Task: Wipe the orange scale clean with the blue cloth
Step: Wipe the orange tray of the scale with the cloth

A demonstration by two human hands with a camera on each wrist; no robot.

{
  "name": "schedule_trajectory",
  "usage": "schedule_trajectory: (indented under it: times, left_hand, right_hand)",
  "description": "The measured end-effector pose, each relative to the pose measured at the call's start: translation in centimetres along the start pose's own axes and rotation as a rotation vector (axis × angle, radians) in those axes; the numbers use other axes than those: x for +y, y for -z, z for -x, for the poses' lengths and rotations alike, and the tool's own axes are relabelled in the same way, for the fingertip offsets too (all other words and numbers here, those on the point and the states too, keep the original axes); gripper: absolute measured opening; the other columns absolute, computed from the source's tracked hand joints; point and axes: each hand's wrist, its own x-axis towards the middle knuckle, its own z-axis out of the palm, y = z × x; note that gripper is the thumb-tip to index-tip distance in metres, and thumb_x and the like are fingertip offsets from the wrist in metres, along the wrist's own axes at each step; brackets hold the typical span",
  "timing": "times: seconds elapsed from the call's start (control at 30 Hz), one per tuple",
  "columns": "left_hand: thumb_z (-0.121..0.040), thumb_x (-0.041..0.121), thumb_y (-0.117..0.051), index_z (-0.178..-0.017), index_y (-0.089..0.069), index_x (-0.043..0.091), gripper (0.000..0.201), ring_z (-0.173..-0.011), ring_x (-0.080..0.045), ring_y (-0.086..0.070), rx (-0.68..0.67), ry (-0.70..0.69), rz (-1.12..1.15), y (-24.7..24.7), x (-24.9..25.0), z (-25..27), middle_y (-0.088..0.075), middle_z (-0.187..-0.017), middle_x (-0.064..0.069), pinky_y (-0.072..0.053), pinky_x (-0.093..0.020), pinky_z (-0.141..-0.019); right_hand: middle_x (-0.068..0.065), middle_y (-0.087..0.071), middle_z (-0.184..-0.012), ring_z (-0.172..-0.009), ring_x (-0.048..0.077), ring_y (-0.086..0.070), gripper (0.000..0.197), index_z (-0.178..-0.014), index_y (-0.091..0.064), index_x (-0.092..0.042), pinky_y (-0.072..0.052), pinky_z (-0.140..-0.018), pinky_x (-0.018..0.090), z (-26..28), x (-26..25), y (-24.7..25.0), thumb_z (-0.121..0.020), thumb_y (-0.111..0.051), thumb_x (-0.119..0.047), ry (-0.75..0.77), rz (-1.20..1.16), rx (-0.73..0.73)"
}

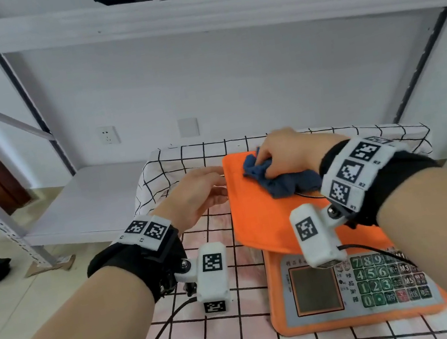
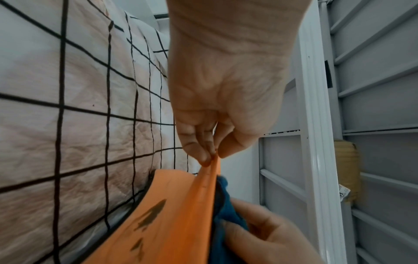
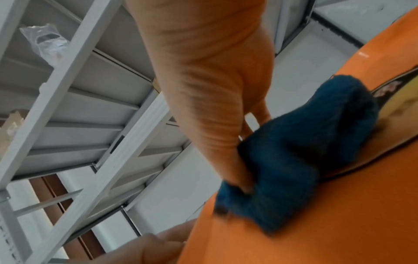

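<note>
The cloth is clutched by the right hand atop the scale, whose rim is pinched by the left hand; the scale could be tipped by hard rubbing.

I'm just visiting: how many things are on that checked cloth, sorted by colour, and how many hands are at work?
Orange: 1, the orange scale
Blue: 1, the blue cloth bunched on the scale's platform
Hands: 2, the left hand at the platform's edge, the right hand gripping the cloth
Total: 4
</note>
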Motion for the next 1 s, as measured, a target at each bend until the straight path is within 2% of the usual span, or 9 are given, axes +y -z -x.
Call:
schedule_trajectory:
  times: [0.07,0.17,0.23,0.37,0.53,0.63,0.77,0.9,1.0]
  left_hand:
    - [-0.092,-0.002,-0.046,-0.109,-0.063,0.003,0.025,-0.063,-0.011,-0.056,0.008,-0.003,-0.005,0.1,0.1,-0.1,-0.063,-0.081,-0.005,-0.051,-0.016,-0.055]
    - [-0.093,-0.001,-0.049,-0.106,-0.063,0.005,0.02,-0.058,-0.007,-0.058,0.002,-0.017,-0.008,-0.1,0.2,-0.3,-0.064,-0.075,-0.002,-0.05,-0.016,-0.054]
    - [-0.093,-0.001,-0.048,-0.105,-0.063,0.005,0.02,-0.058,-0.007,-0.057,-0.006,-0.024,-0.007,-0.2,0.2,-0.4,-0.063,-0.075,-0.002,-0.05,-0.015,-0.054]
    - [-0.094,0.0,-0.048,-0.113,-0.062,0.005,0.024,-0.067,-0.01,-0.057,-0.025,-0.02,-0.033,0.0,0.2,-0.3,-0.064,-0.084,-0.006,-0.051,-0.016,-0.058]
    - [-0.094,0.002,-0.048,-0.111,-0.063,0.01,0.024,-0.071,-0.012,-0.058,-0.097,-0.012,0.002,0.1,0.1,-0.2,-0.065,-0.088,-0.005,-0.053,-0.023,-0.068]
    - [-0.093,-0.001,-0.047,-0.108,-0.063,0.008,0.024,-0.063,-0.008,-0.055,-0.08,-0.028,-0.012,0.1,0.1,-0.1,-0.061,-0.077,-0.003,-0.051,-0.018,-0.059]
    - [-0.091,-0.006,-0.046,-0.104,-0.062,0.002,0.023,-0.051,-0.005,-0.051,-0.05,-0.035,-0.027,0.0,0.2,0.0,-0.056,-0.068,-0.004,-0.046,-0.016,-0.05]
    - [-0.088,-0.006,-0.046,-0.096,-0.061,0.0,0.017,-0.047,-0.006,-0.049,0.006,-0.033,-0.128,-0.4,0.6,-0.3,-0.054,-0.065,-0.005,-0.042,-0.018,-0.05]
    - [-0.086,-0.005,-0.045,-0.084,-0.056,0.003,0.013,-0.044,-0.007,-0.048,0.011,0.002,-0.183,-0.8,1.1,-0.4,-0.052,-0.062,-0.005,-0.041,-0.017,-0.045]
  right_hand:
    - [0.003,-0.055,-0.076,-0.084,0.025,-0.055,0.016,-0.072,-0.063,-0.02,-0.036,-0.068,0.027,-0.7,0.8,-0.2,-0.084,-0.055,-0.014,-0.062,-0.007,0.238]
    - [0.003,-0.057,-0.095,-0.089,0.019,-0.054,0.022,-0.107,-0.059,-0.009,-0.039,-0.074,0.027,-1.2,1.1,0.1,-0.087,-0.06,-0.019,-0.134,-0.453,0.572]
    - [0.003,-0.055,-0.103,-0.095,0.018,-0.053,0.043,-0.119,-0.051,-0.01,-0.043,-0.081,0.029,-1.7,1.1,0.1,-0.084,-0.067,-0.029,-0.122,-0.56,0.396]
    - [0.002,-0.057,-0.125,-0.104,0.019,-0.051,0.043,-0.128,-0.053,-0.022,-0.038,-0.086,0.027,-2.2,1.2,-0.8,-0.086,-0.058,-0.025,-0.021,-0.197,0.023]
    - [0.004,-0.061,-0.114,-0.108,0.024,-0.055,0.035,-0.121,-0.056,-0.016,-0.042,-0.09,0.032,-3.7,0.8,-0.7,-0.089,-0.055,-0.029,-0.034,-0.015,0.049]
    - [0.001,-0.058,-0.093,-0.099,0.024,-0.059,0.018,-0.098,-0.057,-0.016,-0.04,-0.08,0.03,-5.7,-0.5,-1.0,-0.09,-0.052,-0.031,-0.071,-0.041,0.088]
    - [0.002,-0.059,-0.101,-0.105,0.027,-0.054,0.007,-0.09,-0.048,-0.025,-0.038,-0.09,0.037,-7.3,-1.4,-2.0,-0.088,-0.05,-0.031,-0.049,-0.1,0.091]
    - [0.005,-0.057,-0.087,-0.084,0.025,-0.053,0.011,-0.087,-0.055,-0.018,-0.039,-0.073,0.029,-6.5,-0.7,-1.7,-0.085,-0.054,-0.028,-0.092,-0.21,0.109]
    - [0.004,-0.058,-0.084,-0.084,0.028,-0.056,0.014,-0.083,-0.056,-0.019,-0.045,-0.076,0.032,-7.1,-0.7,-2.1,-0.08,-0.058,-0.033,-0.174,-0.241,0.144]
